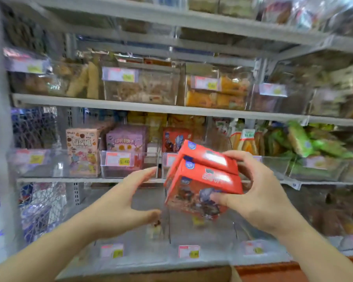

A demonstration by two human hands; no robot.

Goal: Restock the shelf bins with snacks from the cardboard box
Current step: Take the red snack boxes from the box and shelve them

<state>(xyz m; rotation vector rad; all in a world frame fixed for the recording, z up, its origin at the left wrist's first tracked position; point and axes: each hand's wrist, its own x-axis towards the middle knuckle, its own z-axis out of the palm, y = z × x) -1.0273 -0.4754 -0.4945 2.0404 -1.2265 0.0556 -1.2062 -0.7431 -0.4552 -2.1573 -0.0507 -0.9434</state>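
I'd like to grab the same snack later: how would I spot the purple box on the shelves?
Find the middle shelf, the one level with the red boxes in the right hand. In the clear bin with the 60 price tag stands the purple box. It is the only purple one, between a peach box and a red box.

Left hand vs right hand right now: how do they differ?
The right hand grips two stacked red snack boxes, fingers curled over the top and thumb on the front; the left hand holds nothing. The left hand's fingers are spread open, just short of the boxes; the right hand's wrap around them. Both hands are raised in front of the clear plastic shelf bins.
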